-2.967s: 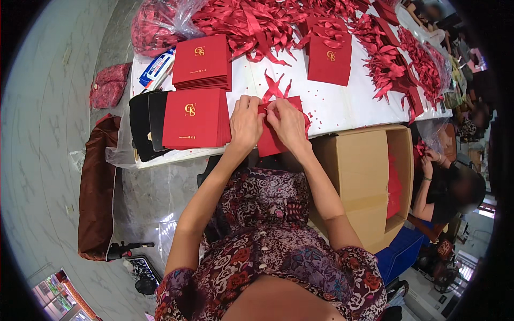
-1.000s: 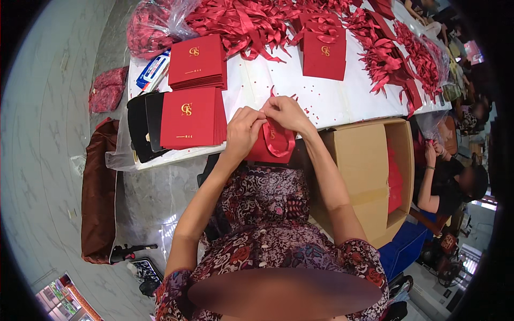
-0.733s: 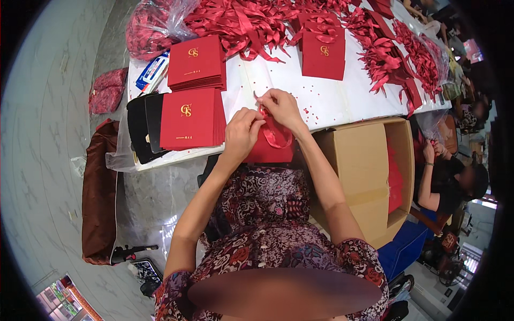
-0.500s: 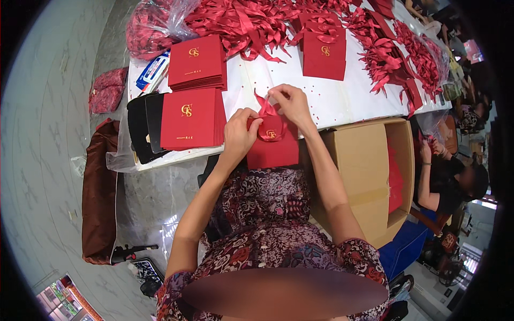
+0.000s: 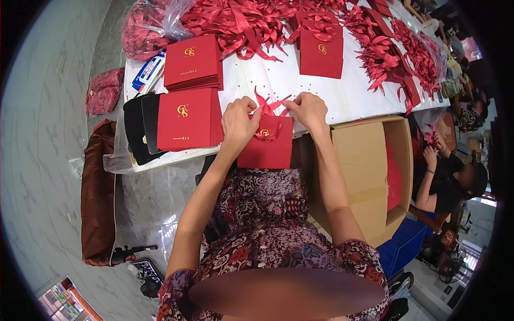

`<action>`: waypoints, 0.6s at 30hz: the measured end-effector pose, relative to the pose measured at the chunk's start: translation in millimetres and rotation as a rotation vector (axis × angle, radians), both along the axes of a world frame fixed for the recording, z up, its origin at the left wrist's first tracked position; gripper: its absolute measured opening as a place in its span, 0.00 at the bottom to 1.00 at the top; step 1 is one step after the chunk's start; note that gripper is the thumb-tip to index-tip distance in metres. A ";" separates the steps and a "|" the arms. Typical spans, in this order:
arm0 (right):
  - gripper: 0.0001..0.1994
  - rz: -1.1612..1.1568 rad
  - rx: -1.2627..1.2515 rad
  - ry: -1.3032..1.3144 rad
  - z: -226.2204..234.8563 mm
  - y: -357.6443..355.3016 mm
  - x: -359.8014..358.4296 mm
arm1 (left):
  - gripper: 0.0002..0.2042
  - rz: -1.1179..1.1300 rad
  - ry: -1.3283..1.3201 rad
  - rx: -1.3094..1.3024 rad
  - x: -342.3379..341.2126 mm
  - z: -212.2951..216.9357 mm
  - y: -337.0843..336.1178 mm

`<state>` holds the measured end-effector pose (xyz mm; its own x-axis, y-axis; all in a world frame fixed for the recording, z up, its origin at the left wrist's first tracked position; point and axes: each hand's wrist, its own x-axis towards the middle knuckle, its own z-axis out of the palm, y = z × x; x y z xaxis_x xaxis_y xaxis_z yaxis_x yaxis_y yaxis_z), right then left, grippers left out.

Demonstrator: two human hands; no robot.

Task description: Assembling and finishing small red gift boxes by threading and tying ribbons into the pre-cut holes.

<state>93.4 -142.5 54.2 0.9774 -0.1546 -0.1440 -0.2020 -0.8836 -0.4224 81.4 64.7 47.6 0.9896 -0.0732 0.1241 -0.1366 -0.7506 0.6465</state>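
A small red paper gift bag [image 5: 267,154] with a gold emblem lies at the table's front edge, before my body. Red ribbon [image 5: 272,103] crosses at its top in a bow-like shape, and a ribbon loop hangs over its front. My left hand [image 5: 242,119] is closed, pinching the ribbon on the left side. On the right side, my right hand [image 5: 308,111] pinches a ribbon end between thumb and fingers. Just left of my left hand are two stacks of flat red bags, a near stack [image 5: 184,120] and a farther stack [image 5: 191,61].
Heaped red ribbons [image 5: 235,24] cover the far side of the white table [image 5: 353,101]. Finished-looking red bags [image 5: 321,56] lie at the back. An open cardboard box [image 5: 356,176] holding red bags stands at my right. Another person [image 5: 450,182] works farther right.
My hands have moved apart, the right one rightward and down, drawing the ribbon outward. The loop now hangs lower and flatter on the bag's front.
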 end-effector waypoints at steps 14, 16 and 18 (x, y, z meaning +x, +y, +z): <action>0.09 0.091 0.518 -0.084 -15.4 32.8 -0.2 | 0.10 -0.047 0.011 -0.103 17.1 -20.3 -11.2; 0.09 0.075 0.573 -0.075 -18.1 31.9 1.4 | 0.10 -0.006 0.041 -0.180 14.4 -20.4 -11.4; 0.09 0.061 0.630 -0.063 -23.0 31.8 1.6 | 0.10 0.036 0.074 -0.255 9.8 -18.3 -10.8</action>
